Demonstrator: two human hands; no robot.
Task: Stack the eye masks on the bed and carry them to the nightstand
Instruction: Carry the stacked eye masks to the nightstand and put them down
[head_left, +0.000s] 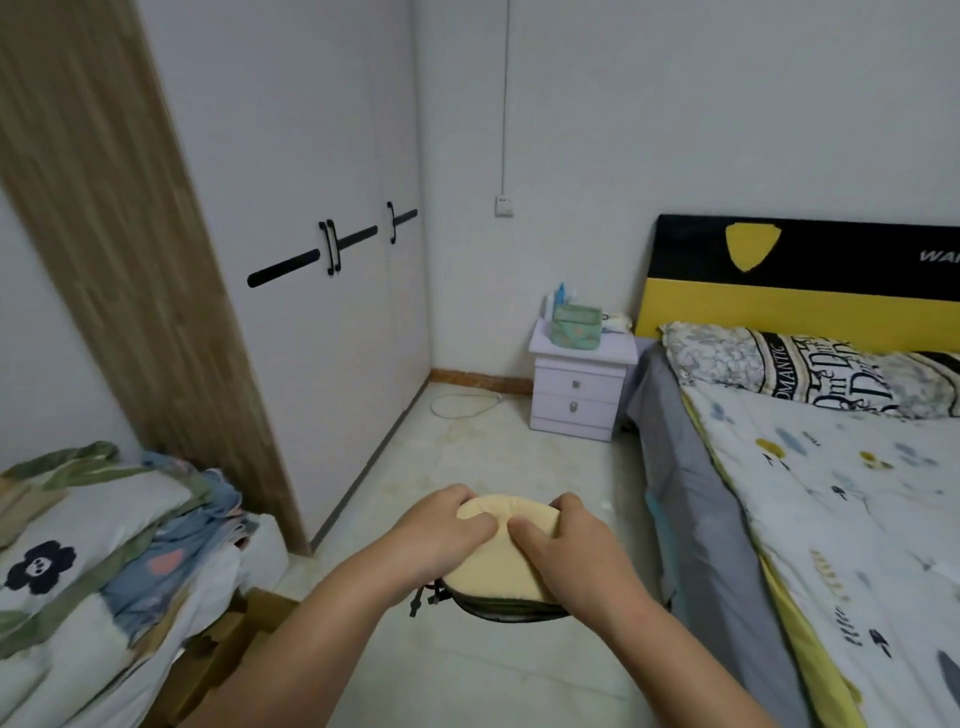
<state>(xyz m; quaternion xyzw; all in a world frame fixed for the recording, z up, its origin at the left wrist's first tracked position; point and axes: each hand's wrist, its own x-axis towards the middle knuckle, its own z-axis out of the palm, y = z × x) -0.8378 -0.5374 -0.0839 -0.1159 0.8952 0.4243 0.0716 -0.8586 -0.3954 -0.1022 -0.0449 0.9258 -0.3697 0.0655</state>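
I hold a stack of eye masks (498, 571) in front of me over the floor, a pale yellow one on top and darker green ones showing beneath its lower edge. My left hand (441, 530) grips the stack's left side with the thumb pressed on top. My right hand (576, 551) grips the right side the same way. The lilac nightstand (582, 395) with two drawers stands ahead against the far wall, left of the bed (831, 493). The undersides of the masks are hidden.
On the nightstand sit a green pouch (575, 325) and bottles (558, 299). White wardrobe doors (322, 312) run along the left. A pile of folded bedding (104, 545) lies at the lower left. A white cable (462, 405) coils on the tiled floor.
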